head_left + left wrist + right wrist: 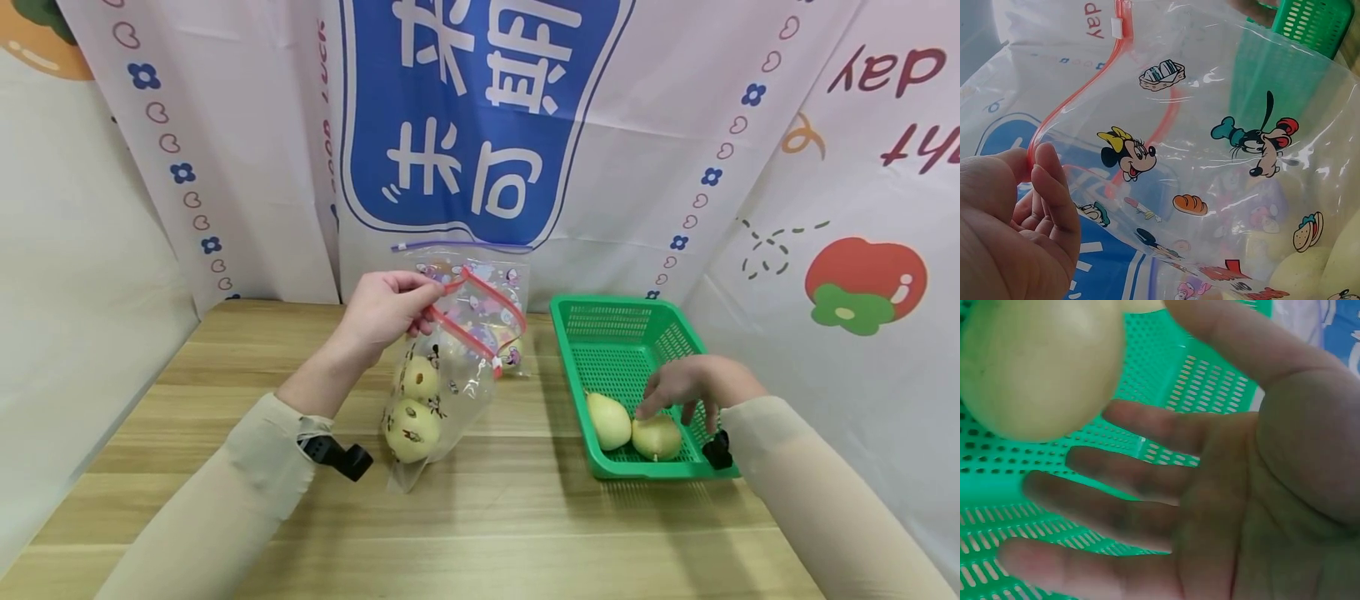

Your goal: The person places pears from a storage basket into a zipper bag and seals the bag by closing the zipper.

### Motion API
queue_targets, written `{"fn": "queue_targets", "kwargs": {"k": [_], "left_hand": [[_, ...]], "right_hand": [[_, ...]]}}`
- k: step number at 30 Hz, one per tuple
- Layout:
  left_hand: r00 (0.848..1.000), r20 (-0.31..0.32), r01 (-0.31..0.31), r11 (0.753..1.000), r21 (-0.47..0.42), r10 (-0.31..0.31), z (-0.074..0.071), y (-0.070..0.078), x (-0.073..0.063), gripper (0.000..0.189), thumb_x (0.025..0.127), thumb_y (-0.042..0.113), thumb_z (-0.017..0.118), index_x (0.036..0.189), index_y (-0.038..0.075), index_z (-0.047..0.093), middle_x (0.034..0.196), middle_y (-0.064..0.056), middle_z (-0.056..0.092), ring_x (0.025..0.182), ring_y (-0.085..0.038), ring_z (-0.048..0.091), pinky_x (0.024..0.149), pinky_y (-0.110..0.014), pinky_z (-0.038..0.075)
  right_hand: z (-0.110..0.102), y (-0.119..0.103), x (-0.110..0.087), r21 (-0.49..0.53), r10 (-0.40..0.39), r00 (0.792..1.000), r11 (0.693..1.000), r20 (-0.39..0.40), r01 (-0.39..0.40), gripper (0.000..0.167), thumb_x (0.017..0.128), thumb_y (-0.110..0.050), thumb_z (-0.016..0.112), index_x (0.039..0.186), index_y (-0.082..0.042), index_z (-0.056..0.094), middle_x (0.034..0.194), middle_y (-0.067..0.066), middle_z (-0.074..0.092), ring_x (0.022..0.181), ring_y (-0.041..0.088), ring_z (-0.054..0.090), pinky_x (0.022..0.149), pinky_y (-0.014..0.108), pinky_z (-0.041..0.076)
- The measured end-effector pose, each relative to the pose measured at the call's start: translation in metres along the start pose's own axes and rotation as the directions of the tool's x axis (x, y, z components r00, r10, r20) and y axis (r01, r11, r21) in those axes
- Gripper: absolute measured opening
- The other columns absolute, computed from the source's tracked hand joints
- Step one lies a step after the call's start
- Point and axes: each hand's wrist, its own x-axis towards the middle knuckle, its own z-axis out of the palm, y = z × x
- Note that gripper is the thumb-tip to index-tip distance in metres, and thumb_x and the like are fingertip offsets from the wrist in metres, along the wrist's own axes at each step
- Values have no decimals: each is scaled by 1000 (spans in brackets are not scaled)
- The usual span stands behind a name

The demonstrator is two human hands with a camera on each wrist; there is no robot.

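Observation:
My left hand point(392, 308) pinches the red-zippered rim of a clear cartoon-print zip bag point(1191, 144), between thumb and fingers, so its mouth gapes. Inside the bag, low down, lie pale yellow-green pears point(412, 429). Over the green basket point(562, 367) on the right, my right hand point(697, 385) reaches down with fingers spread. Beneath it sits a pear point(657, 437), and a second pear point(609, 421) lies just left of that one. In the right wrist view the fingers are extended beside a pear point(1041, 369), without being wrapped round it.
Behind the held bag stands another clear printed bag point(517, 275) with a purple zipper, against the cloth backdrop point(465, 108). Wooden tabletop point(487, 533) spreads in front of the bag and basket. Dark wrist cameras point(337, 457) are strapped on both arms.

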Motion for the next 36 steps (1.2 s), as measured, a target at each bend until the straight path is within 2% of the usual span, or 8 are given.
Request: {"fn": "queue_targets", "kwargs": {"k": [3, 6, 13, 21, 27, 32, 34, 36], "left_hand": [[1000, 0, -1, 1000, 5, 1, 0, 0, 0, 23, 108, 21, 71, 117, 1, 79, 74, 1, 73, 61, -9, 64, 57, -19, 55], [1000, 1, -5, 1000, 9, 5, -1, 1, 0, 23, 108, 21, 70, 117, 1, 79, 74, 0, 73, 61, -9, 64, 57, -19, 55], [1000, 5, -1, 1000, 8, 1, 0, 1, 0, 24, 108, 22, 71, 117, 2, 79, 74, 0, 73, 61, -9, 65, 58, -19, 56], [1000, 2, 3, 1000, 7, -3, 0, 2, -2, 24, 108, 21, 70, 117, 1, 79, 75, 0, 73, 62, -9, 65, 59, -19, 56], [1000, -5, 3, 1000, 7, -3, -2, 1, -2, 24, 108, 21, 70, 117, 1, 79, 75, 1, 73, 61, -9, 65, 58, -20, 55], [1000, -2, 9, 1000, 11, -9, -2, 0, -2, 26, 108, 22, 70, 119, -1, 78, 75, 1, 73, 62, -9, 65, 58, -20, 56], [1000, -1, 11, 1000, 11, -11, -2, 0, -2, 26, 108, 22, 70, 119, -1, 78, 75, 1, 72, 62, -9, 64, 58, -20, 56], [1000, -3, 12, 1000, 9, -12, -2, 0, -2, 26, 108, 22, 71, 118, 0, 78, 75, 1, 72, 62, -9, 64, 58, -20, 55]], "right_hand": [[5, 2, 3, -6, 30, 999, 1000, 37, -30, 73, 95, -50, 83, 149, -5, 62, 148, 30, 60, 108, 46, 75, 82, 61, 67], [8, 2, 6, -16, 51, 995, 999, 83, -50, 76, 94, -47, 85, 151, -4, 60, 147, 28, 62, 98, 42, 78, 87, 60, 66], [13, 3, 6, -9, 67, 990, 998, 120, -66, 86, 96, -35, 85, 160, 7, 45, 139, 25, 68, 96, 35, 79, 85, 50, 69], [5, 6, -1, -32, 5, 999, 999, 52, -3, 89, 96, -41, 84, 161, 6, 44, 138, 26, 64, 89, 31, 79, 77, 45, 70], [-6, 5, -4, -15, -83, 995, 997, -51, 82, 83, 98, -46, 80, 157, 1, 46, 117, 17, 67, 94, 34, 75, 75, 47, 69], [-12, 1, 1, 21, -186, 963, 981, -194, 193, 84, 98, -42, 79, 159, 2, 41, 125, 26, 62, 97, 33, 73, 74, 46, 69], [-12, -1, 4, 25, -224, 935, 970, -273, 240, 82, 98, -40, 79, 158, 1, 41, 131, 31, 55, 103, 34, 69, 72, 44, 70], [-11, -5, 7, 22, -254, 895, 959, -367, 282, 81, 98, -39, 79, 157, 1, 42, 132, 33, 49, 108, 36, 64, 70, 40, 69]]}}
